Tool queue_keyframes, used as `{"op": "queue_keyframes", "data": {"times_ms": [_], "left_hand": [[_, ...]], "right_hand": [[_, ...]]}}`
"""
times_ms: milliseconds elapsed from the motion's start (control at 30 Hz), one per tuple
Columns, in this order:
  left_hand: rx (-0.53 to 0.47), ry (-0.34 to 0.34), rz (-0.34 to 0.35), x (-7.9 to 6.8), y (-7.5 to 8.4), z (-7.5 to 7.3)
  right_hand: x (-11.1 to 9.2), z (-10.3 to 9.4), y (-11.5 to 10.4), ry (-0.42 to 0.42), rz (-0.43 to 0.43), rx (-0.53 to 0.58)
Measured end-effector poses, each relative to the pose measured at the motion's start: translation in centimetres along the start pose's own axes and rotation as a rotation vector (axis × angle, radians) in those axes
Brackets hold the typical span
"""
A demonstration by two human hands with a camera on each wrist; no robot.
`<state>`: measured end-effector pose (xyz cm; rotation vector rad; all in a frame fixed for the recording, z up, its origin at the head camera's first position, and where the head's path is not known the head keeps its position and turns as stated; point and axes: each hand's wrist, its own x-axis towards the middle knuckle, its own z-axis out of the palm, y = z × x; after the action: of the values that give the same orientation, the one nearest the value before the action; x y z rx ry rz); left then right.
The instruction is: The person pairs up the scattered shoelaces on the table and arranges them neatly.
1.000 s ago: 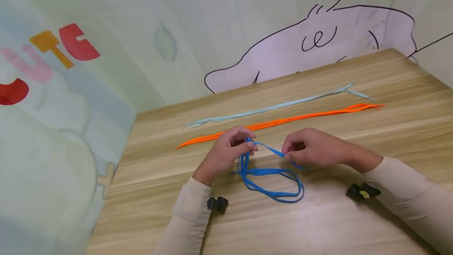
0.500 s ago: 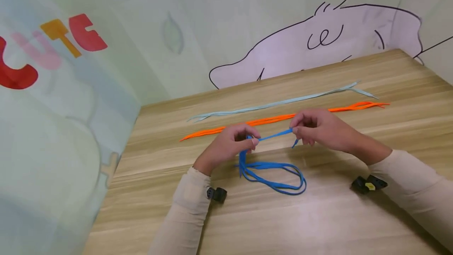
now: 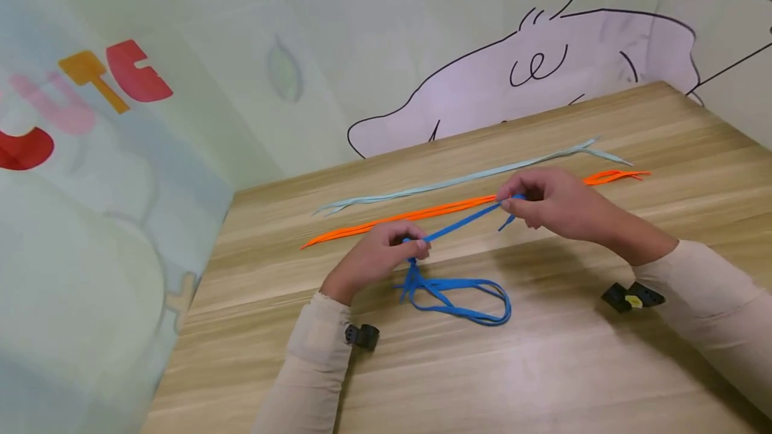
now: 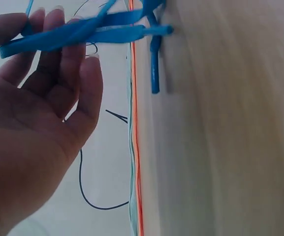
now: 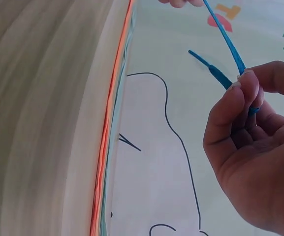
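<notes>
A flat blue shoelace (image 3: 461, 222) runs taut between my two hands, slanting up to the right. My left hand (image 3: 378, 253) pinches it between thumb and fingers; loops of the lace cross that hand's fingers in the left wrist view. Below, the rest of the blue lace hangs down and lies on the table as a long loop (image 3: 497, 320). My right hand (image 3: 557, 206), higher and farther right, pinches the lace near one end, and the short tipped tail (image 5: 215, 73) sticks out past the fingertips.
An orange pair of shoelaces (image 3: 368, 223) lies stretched across the wooden table (image 3: 482, 380), passing behind the right hand. Farther back, a pale blue pair (image 3: 446, 185) lies roughly parallel to it. A printed cloth wall (image 3: 313, 126) stands along the table's back and left edges.
My right hand has moved up and away from the left, drawing the blue lace between them from slack to taut. The left hand keeps its pinch, and the loop on the table has become smaller.
</notes>
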<state>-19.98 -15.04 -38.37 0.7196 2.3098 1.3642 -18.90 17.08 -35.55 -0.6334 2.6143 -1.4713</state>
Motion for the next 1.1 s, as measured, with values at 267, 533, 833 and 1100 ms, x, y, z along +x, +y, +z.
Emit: {"op": "queue_keyframes", "data": {"times_ms": [267,533,833,1100], "left_hand": [[-0.045,-0.012,0.04,-0.3,-0.6,-0.3],[-0.178,-0.122,0.145,-0.4,-0.3,-0.3],[-0.27,-0.261,0.126,-0.7,0.6,-0.6],[-0.356,-0.298,0.23,-1.0,1.0,-0.7]], "right_hand": [[-0.1,-0.8,0.4,0.055,0.014,0.017],[0.1,-1.7,1.1,0.143,0.071,0.071],[0.5,-2.3,1.6,0.175,0.061,0.078],[0.8,-3.0,2.8,0.208,0.068,0.1]]}}
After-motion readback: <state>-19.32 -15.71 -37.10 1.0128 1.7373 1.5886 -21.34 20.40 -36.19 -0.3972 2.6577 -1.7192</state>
